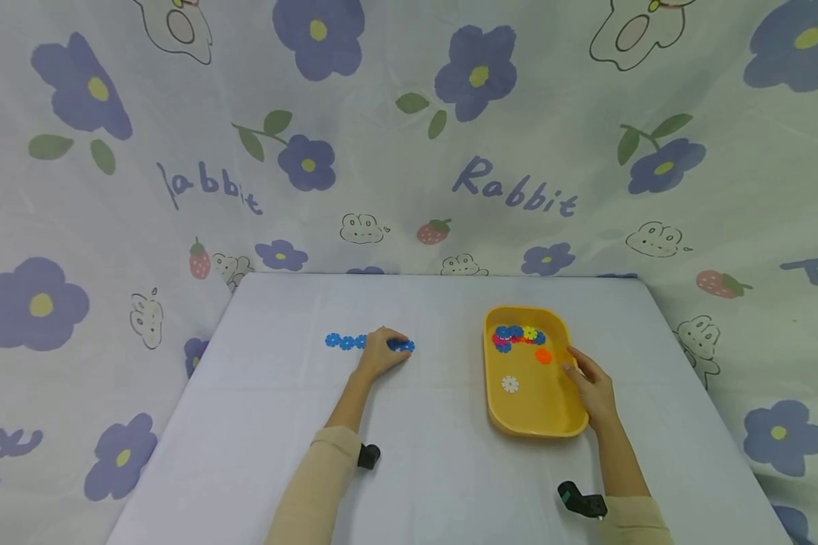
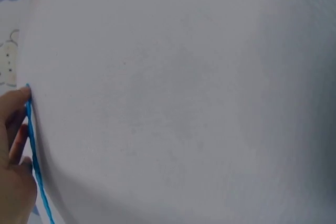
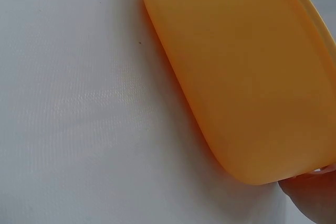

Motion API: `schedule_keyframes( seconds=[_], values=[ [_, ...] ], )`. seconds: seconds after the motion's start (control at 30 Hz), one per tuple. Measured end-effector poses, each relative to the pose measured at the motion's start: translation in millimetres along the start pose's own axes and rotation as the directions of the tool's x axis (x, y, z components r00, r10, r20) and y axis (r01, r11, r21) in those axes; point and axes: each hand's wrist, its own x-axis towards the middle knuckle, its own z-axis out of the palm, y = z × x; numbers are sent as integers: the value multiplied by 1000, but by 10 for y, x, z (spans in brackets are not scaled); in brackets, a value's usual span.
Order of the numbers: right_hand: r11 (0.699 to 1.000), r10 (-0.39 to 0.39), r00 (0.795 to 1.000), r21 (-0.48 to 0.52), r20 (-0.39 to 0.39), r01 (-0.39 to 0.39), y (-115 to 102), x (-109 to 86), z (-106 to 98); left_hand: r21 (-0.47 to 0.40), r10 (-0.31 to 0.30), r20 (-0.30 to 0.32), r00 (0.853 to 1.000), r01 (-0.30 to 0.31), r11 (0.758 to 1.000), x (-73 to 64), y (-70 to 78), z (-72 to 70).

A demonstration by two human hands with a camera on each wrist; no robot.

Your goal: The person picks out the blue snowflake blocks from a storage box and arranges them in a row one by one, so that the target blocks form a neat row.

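Note:
A row of blue flower-shaped plastic discs (image 1: 347, 343) lies on the white cloth, left of the middle in the head view. My left hand (image 1: 379, 353) is over the row's right part, fingers and thumb curved about it and hiding some discs. Edge-on in the left wrist view, the row is a thin blue strip (image 2: 35, 156) along the left hand (image 2: 16, 177). On the right, my right hand (image 1: 594, 387) grips the right rim of a yellow tray (image 1: 532, 412), thumb on the inner side. The tray's outer wall (image 3: 236, 72) fills much of the right wrist view.
Blue, pink and yellow discs (image 1: 514, 333) are clustered at the tray's far end. An orange disc (image 1: 543, 356) and a white disc (image 1: 510, 384) lie apart inside it. A patterned curtain (image 1: 395, 151) hangs behind the white-covered table (image 1: 443, 469).

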Motion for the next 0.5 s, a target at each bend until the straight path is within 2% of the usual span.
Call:
schedule_keyframes(
  seconds=[0.5],
  values=[
    [1000, -5, 1000, -8, 0, 5, 7, 22, -8, -27, 37, -20, 999, -38, 999, -25, -29, -16]
  ],
)
